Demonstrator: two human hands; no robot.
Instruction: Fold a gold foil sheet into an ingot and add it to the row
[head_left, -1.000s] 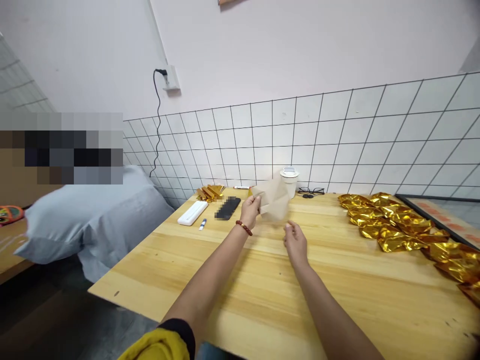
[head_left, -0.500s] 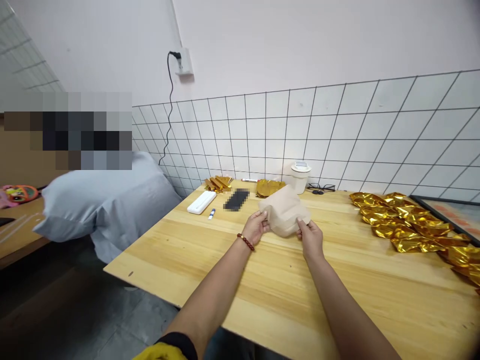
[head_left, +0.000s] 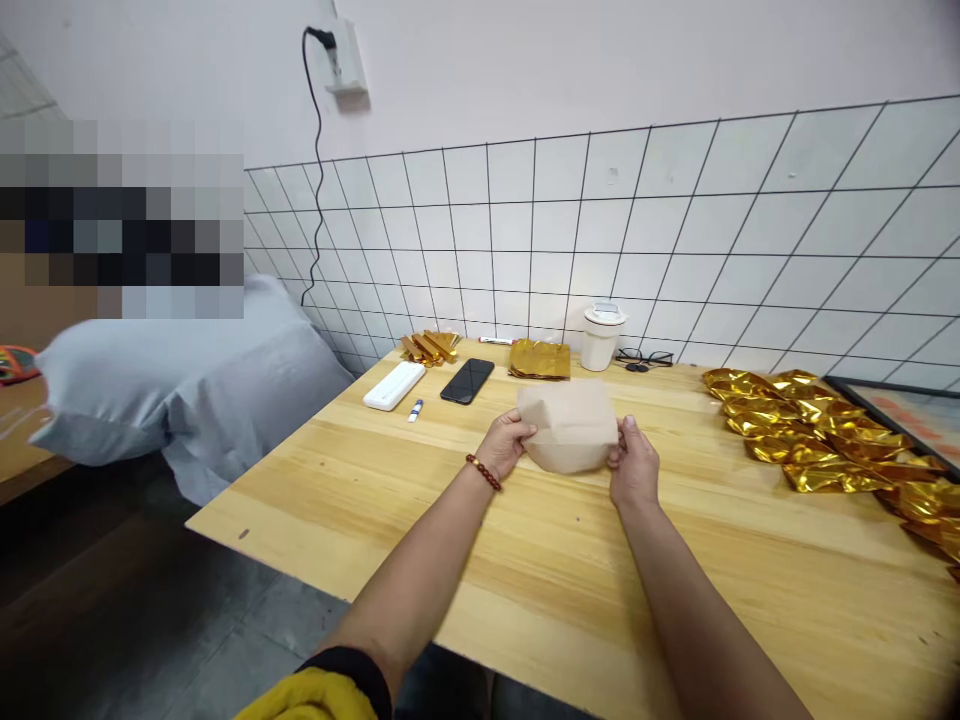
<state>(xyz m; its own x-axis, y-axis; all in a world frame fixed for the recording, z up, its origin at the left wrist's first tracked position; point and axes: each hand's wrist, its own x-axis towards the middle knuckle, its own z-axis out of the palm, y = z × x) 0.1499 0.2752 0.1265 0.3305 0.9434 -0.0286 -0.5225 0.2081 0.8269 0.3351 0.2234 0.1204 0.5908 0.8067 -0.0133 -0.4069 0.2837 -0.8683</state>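
A thin beige sheet of paper (head_left: 570, 425), bent and slightly curved, is held just above the wooden table. My left hand (head_left: 506, 445), with a beaded bracelet on the wrist, pinches its left edge between thumb and fingers. At the right edge, the curled fingers of my right hand (head_left: 636, 465) grip the paper, thumb pointing up. Behind the sheet lies a stack of gold foil paper (head_left: 538, 360). Rows of folded shiny gold foil pieces (head_left: 825, 430) spread to the right of my hands.
On the wooden table (head_left: 337, 510) are a black phone (head_left: 467, 381), a white power bank (head_left: 394, 385), a small glue tube (head_left: 415, 410), gold strips (head_left: 431, 347), a marker (head_left: 496, 341), a lidded white cup (head_left: 600, 335) and glasses (head_left: 645, 358). A grey-clothed person (head_left: 225, 390) leans at left.
The paper has turned more upright and square between my hands. My right hand has shifted slightly right, its thumb now raised. The view has tilted downward a little.
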